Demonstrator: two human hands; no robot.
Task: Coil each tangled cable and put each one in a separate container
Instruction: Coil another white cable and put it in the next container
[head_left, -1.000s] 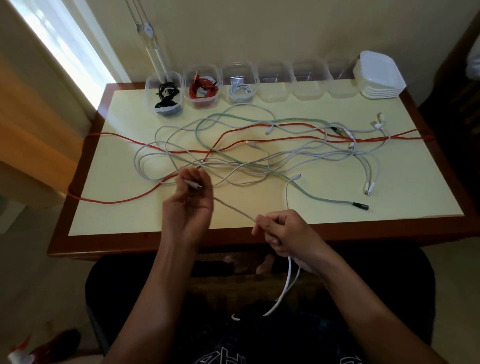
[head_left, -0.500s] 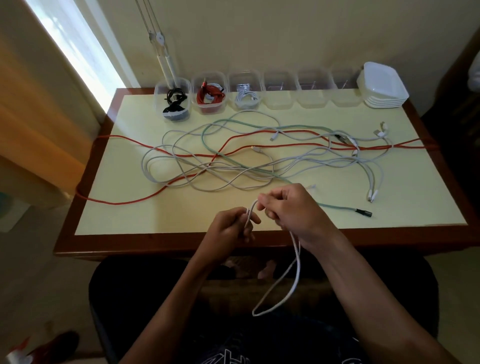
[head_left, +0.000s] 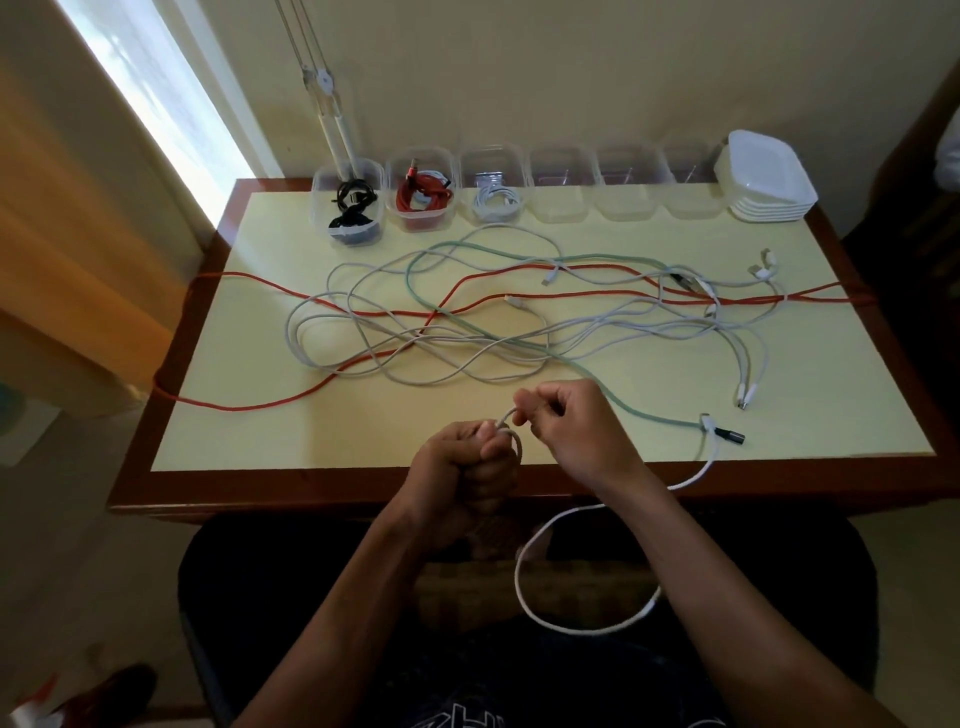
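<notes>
White cable (head_left: 540, 613) is held at the near edge of the tabletop (head_left: 208, 415), partly coiled; its slack is draped off the edge into a big loop over the lap, and the far end is run back up onto the tabletop by the green cable's black plug (head_left: 730, 436).

Tabletop: cream surface, dark red wood border. A tangle is spread across the middle: one long red cable (head_left: 249, 407) is laid edge to edge, a pale green cable (head_left: 613, 395) is crossed over it, several white/grey cables (head_left: 332, 358) are looped through both.

Back edge, left to right: a row of six clear containers. Black cable is coiled in the first (head_left: 349, 205), red in the second (head_left: 422, 193), white in the third (head_left: 496, 193); the next three (head_left: 628, 189) look empty. Stack of white lids (head_left: 768, 179) is set at the far right.

Left hand (head_left: 467, 473): fist is closed around the small bundle of white cable coils. Right hand (head_left: 576, 426): just beside the left; the cable is pinched between thumb and fingers and a short arc is bridged between the two hands.
</notes>
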